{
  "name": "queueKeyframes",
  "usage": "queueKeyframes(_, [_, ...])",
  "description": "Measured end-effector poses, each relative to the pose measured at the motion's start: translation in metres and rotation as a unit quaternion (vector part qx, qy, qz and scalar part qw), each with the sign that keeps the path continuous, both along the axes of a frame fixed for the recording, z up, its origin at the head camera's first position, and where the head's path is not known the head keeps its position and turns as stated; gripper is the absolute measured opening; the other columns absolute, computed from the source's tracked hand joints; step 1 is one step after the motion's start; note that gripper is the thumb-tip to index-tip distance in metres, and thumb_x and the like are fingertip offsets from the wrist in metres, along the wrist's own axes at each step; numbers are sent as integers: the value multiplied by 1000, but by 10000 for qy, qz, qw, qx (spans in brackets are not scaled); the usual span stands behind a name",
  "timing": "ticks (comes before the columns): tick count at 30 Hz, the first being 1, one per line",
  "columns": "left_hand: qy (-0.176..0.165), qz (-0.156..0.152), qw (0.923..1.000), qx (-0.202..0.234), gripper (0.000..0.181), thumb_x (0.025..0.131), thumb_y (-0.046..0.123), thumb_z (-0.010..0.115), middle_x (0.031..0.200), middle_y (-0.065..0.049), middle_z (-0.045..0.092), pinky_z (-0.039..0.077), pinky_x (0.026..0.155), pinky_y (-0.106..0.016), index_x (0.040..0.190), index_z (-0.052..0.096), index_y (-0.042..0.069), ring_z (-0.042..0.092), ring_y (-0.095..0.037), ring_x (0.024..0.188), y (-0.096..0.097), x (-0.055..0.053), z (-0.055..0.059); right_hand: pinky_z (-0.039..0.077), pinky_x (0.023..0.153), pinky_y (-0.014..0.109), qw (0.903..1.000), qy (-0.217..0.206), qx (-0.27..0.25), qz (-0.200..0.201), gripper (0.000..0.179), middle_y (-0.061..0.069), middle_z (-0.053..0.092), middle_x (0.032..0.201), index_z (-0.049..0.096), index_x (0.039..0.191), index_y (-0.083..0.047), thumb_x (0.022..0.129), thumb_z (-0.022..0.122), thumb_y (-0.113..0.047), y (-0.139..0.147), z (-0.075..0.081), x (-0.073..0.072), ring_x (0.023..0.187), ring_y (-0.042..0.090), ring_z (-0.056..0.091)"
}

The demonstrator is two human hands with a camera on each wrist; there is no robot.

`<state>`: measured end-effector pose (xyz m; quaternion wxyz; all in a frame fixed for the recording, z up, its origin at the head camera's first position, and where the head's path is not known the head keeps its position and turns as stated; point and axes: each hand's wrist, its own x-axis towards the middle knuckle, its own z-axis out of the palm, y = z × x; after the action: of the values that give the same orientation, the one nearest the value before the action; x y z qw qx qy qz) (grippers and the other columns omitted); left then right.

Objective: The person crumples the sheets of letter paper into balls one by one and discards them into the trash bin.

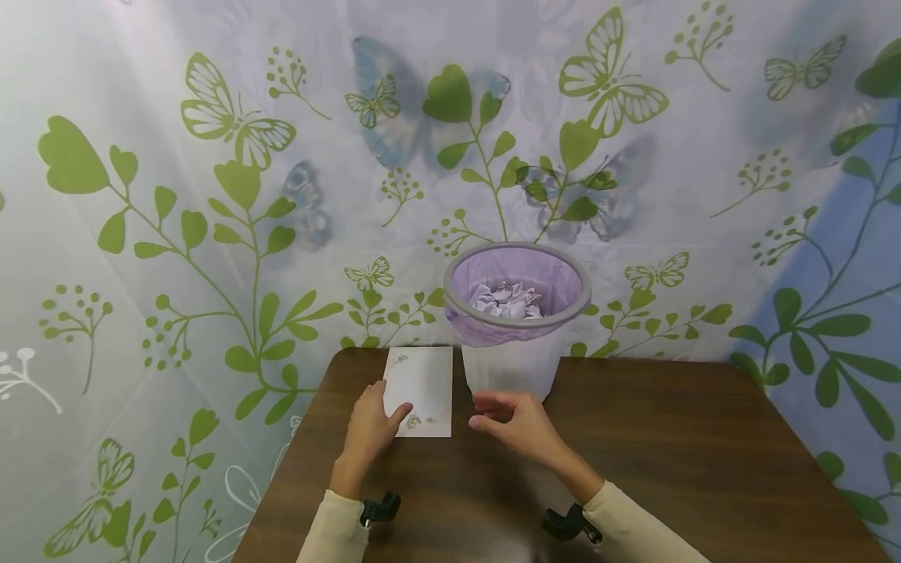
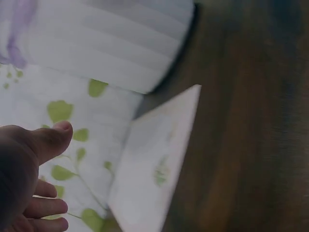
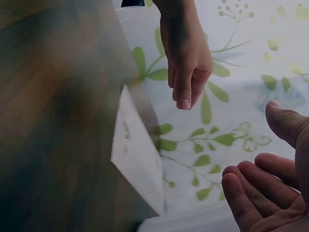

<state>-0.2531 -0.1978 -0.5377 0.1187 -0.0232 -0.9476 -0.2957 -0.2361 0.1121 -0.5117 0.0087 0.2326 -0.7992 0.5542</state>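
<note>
A white sheet of paper (image 1: 422,387) with small green printed motifs lies on the brown table; whether it is one sheet or a stack I cannot tell. My left hand (image 1: 373,422) is over its left edge in the head view, thumb spread from the fingers; the left wrist view shows that hand (image 2: 34,179) apart from the paper (image 2: 149,169), holding nothing. To the right of the paper, in front of a white bin (image 1: 510,363), hovers my right hand (image 1: 521,426), fingers loosely bent and nothing in its grasp. Its palm (image 3: 275,193) looks bare in the right wrist view.
The bin stands at the table's back edge, lined with a purple bag (image 1: 475,332) and holding crumpled white paper (image 1: 510,301). Behind the table (image 1: 669,438) hangs a curtain (image 1: 281,156) printed with green leaves and butterflies. Both wrists carry black camera mounts (image 1: 380,508).
</note>
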Motion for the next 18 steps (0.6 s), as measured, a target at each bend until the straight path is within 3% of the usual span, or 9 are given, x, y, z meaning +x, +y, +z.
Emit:
queueKeyframes(4, [43,120,9998,161,80,98,35,84,150,-41,57,46,116,-72,148,52,-18,51,-61,144,-4,-5,-26,65,90,27,9993,-332,-157,-58,43,14,80,128,78,131,-6,95,88,-26,-7,-13,-5,108,24,81])
queueKeyframes(8, [403,231,9989,39,89,98,50,82,145,-41,60,50,110,-71,146,53,-19,55,-62,138,-19,-33,-86,64,89,23,9980,-516,-198,-299,39,12,81,124,80,127,-7,94,89,-25,-13,-27,-12,107,21,81])
queueKeyframes(11, [535,297,9979,-224,92,97,58,79,142,-40,63,52,109,-69,144,55,-17,57,-61,135,-26,-51,-122,64,88,23,9974,-597,-213,-343,39,12,82,124,80,127,-7,94,89,-25,-17,-37,-17,107,21,81])
queueKeyframes(14, [595,325,9976,-147,87,94,48,86,141,-40,64,51,110,-70,141,58,-19,58,-62,134,-22,-51,-122,65,90,26,9969,-686,-248,-303,40,16,81,126,80,128,-6,93,90,-25,-22,-43,-19,108,23,81])
queueKeyframes(18, [656,354,9970,-187,78,91,38,90,136,-39,66,52,108,-69,136,60,-19,60,-63,129,-16,-45,-105,66,91,31,9966,-730,-268,-265,44,21,78,130,79,130,-6,94,89,-28,-28,-45,-21,111,27,81])
